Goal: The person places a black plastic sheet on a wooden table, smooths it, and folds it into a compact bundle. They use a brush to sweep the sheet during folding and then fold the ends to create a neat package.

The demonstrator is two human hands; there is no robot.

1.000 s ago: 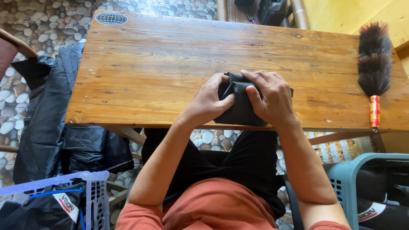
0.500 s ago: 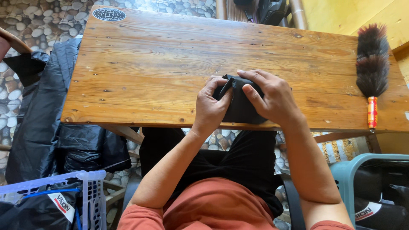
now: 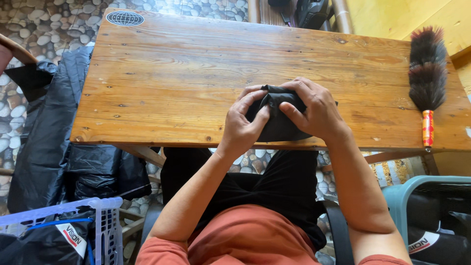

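1. The left hand [image 3: 244, 122] curls its fingers around a bundled black cloth [image 3: 278, 128], thumb pressed into its near side.
2. The right hand [image 3: 314, 110] clasps the same cloth from the right (fingers bent over its top).
3. The cloth lies at the near edge of the wooden table [image 3: 196, 73].
4. A feather duster [image 3: 426, 73] lies at the table's far right.

Both hands, left hand [image 3: 244, 125] and right hand [image 3: 314, 110], gripping black cloth [image 3: 278, 123] on wooden table [image 3: 171, 83].
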